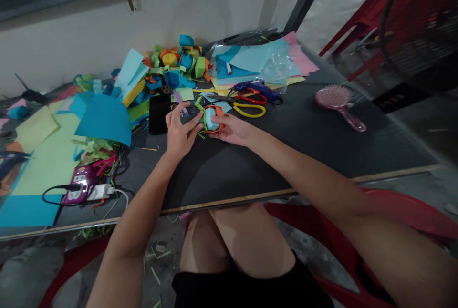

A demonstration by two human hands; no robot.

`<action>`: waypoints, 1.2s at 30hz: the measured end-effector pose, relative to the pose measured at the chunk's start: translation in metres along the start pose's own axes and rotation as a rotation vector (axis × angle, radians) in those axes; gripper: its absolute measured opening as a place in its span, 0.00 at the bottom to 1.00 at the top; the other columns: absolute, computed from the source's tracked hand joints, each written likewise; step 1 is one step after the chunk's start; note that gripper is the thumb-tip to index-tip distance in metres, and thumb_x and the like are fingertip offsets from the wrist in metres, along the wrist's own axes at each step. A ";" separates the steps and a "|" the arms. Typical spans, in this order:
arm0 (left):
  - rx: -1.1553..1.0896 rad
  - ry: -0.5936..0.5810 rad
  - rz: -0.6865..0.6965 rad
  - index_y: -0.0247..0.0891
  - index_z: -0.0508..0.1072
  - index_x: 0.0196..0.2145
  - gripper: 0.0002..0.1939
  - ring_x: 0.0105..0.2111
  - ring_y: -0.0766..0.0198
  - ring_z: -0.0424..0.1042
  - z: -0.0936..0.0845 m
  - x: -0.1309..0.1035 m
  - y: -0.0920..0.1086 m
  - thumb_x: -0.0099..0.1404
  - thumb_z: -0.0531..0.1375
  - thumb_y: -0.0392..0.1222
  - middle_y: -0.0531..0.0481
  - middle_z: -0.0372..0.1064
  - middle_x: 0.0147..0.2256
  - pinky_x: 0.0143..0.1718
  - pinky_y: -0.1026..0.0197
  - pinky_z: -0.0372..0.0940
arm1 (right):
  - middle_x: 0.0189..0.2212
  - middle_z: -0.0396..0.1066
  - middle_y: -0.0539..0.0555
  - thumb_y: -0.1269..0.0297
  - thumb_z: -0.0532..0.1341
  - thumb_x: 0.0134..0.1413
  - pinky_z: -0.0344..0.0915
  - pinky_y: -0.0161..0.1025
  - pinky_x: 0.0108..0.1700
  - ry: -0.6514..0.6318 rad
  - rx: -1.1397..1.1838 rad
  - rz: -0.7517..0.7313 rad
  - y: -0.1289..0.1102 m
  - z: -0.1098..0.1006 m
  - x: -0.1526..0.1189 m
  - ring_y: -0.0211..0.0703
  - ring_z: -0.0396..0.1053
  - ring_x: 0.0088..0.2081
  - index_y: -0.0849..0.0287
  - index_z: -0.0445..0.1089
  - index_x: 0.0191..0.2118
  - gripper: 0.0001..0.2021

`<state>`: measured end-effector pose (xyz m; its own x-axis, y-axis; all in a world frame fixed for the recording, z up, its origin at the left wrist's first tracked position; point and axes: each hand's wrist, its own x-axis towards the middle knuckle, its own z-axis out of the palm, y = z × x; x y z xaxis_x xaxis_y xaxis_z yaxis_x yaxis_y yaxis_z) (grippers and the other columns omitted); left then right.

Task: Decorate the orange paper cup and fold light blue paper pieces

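Observation:
Between my two hands, just above the dark table, is a small folded paper piece (pixel 212 119) in light blue, orange and green. My right hand (pixel 231 129) grips its orange side from the right, thumb on the light blue face. With bent fingers, my left hand (pixel 182 129) pinches the green strip at its left edge. Behind the piece lie yellow-and-red handled scissors (pixel 249 109) and a dark blue tool (pixel 263 91) that looks like a glue gun. A purple pen-like stick (pixel 178 97) lies beyond my left fingers, next to a black phone (pixel 158 115).
A heap of folded paper pieces (pixel 171 62) stands at the back. Coloured sheets in a clear plastic bag (pixel 282 67) lie behind right, a pink hairbrush (pixel 336 98) at right. A purple power socket (pixel 81 181) with plugged cables and more sheets (pixel 53 150) fill the left side.

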<state>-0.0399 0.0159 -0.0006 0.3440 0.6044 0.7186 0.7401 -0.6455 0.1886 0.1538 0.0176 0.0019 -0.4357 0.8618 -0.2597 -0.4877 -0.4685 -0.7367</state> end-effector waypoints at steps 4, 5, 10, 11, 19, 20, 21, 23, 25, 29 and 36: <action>-0.014 0.016 -0.070 0.49 0.79 0.45 0.15 0.52 0.52 0.59 -0.002 0.000 0.000 0.64 0.60 0.53 0.43 0.64 0.53 0.48 0.52 0.59 | 0.29 0.75 0.50 0.66 0.73 0.42 0.72 0.36 0.36 -0.008 0.002 0.025 0.000 -0.001 0.001 0.40 0.73 0.33 0.57 0.73 0.38 0.14; -0.018 0.016 -0.087 0.49 0.79 0.45 0.16 0.52 0.53 0.59 -0.003 0.000 0.000 0.63 0.61 0.55 0.43 0.64 0.53 0.47 0.53 0.60 | 0.29 0.75 0.50 0.66 0.73 0.42 0.72 0.36 0.36 -0.014 0.001 0.032 0.001 -0.001 0.001 0.40 0.73 0.33 0.57 0.73 0.37 0.14; -0.049 0.017 -0.084 0.50 0.79 0.44 0.20 0.50 0.54 0.59 -0.004 0.000 -0.001 0.59 0.61 0.60 0.44 0.64 0.51 0.45 0.54 0.61 | 0.30 0.75 0.51 0.66 0.72 0.43 0.73 0.36 0.38 -0.043 0.026 0.039 0.001 -0.001 0.000 0.40 0.73 0.34 0.57 0.73 0.39 0.14; -0.050 0.014 -0.083 0.50 0.79 0.44 0.20 0.51 0.54 0.59 -0.004 0.000 -0.001 0.59 0.61 0.60 0.44 0.63 0.51 0.45 0.55 0.61 | 0.30 0.75 0.51 0.66 0.71 0.44 0.73 0.36 0.39 -0.050 0.029 0.037 0.001 -0.001 0.000 0.40 0.73 0.34 0.57 0.72 0.39 0.14; -0.046 0.017 -0.066 0.50 0.79 0.45 0.22 0.51 0.52 0.59 -0.003 0.000 -0.004 0.58 0.61 0.62 0.43 0.63 0.52 0.45 0.53 0.60 | 0.32 0.76 0.52 0.64 0.71 0.44 0.74 0.36 0.41 -0.085 -0.012 0.032 0.001 0.002 -0.002 0.40 0.73 0.36 0.58 0.73 0.38 0.14; -0.042 0.008 -0.073 0.49 0.79 0.44 0.22 0.51 0.52 0.59 -0.003 -0.001 -0.003 0.58 0.61 0.62 0.43 0.63 0.52 0.45 0.53 0.60 | 0.32 0.76 0.52 0.64 0.72 0.43 0.74 0.36 0.41 -0.081 -0.019 0.028 0.001 0.002 -0.002 0.40 0.74 0.36 0.58 0.73 0.38 0.14; -0.037 -0.002 -0.082 0.49 0.79 0.44 0.22 0.51 0.52 0.59 -0.003 -0.001 -0.003 0.58 0.61 0.62 0.43 0.63 0.52 0.45 0.53 0.60 | 0.32 0.76 0.52 0.64 0.73 0.43 0.74 0.36 0.41 -0.077 -0.025 0.022 0.002 0.002 -0.002 0.39 0.74 0.35 0.58 0.73 0.38 0.15; -0.027 -0.019 -0.100 0.49 0.80 0.44 0.21 0.52 0.51 0.58 -0.002 -0.001 -0.003 0.58 0.61 0.62 0.42 0.63 0.54 0.46 0.52 0.60 | 0.31 0.76 0.51 0.64 0.73 0.41 0.74 0.36 0.40 -0.069 -0.035 0.010 0.003 0.002 -0.001 0.39 0.74 0.34 0.58 0.73 0.37 0.15; -0.017 -0.023 -0.109 0.49 0.79 0.44 0.21 0.53 0.51 0.58 -0.001 -0.001 -0.003 0.59 0.61 0.61 0.43 0.62 0.55 0.46 0.52 0.60 | 0.30 0.76 0.50 0.64 0.73 0.41 0.74 0.35 0.40 -0.066 -0.043 0.001 0.003 0.002 -0.001 0.38 0.74 0.34 0.58 0.72 0.36 0.15; -0.007 -0.017 -0.097 0.48 0.80 0.43 0.20 0.53 0.51 0.58 0.000 -0.001 -0.002 0.60 0.61 0.60 0.43 0.62 0.55 0.46 0.52 0.60 | 0.30 0.76 0.50 0.64 0.73 0.41 0.74 0.35 0.39 -0.062 -0.045 -0.010 0.003 0.003 -0.001 0.38 0.73 0.33 0.58 0.72 0.36 0.15; -0.002 -0.010 -0.064 0.48 0.79 0.42 0.18 0.52 0.51 0.59 -0.001 -0.001 -0.004 0.60 0.61 0.58 0.43 0.64 0.54 0.46 0.52 0.60 | 0.29 0.75 0.49 0.66 0.75 0.38 0.73 0.35 0.38 -0.047 -0.032 -0.010 0.003 0.003 0.000 0.37 0.72 0.33 0.57 0.73 0.36 0.17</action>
<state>-0.0434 0.0174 -0.0010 0.3017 0.6488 0.6986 0.7593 -0.6066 0.2355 0.1502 0.0152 0.0014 -0.4659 0.8562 -0.2231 -0.4684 -0.4526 -0.7588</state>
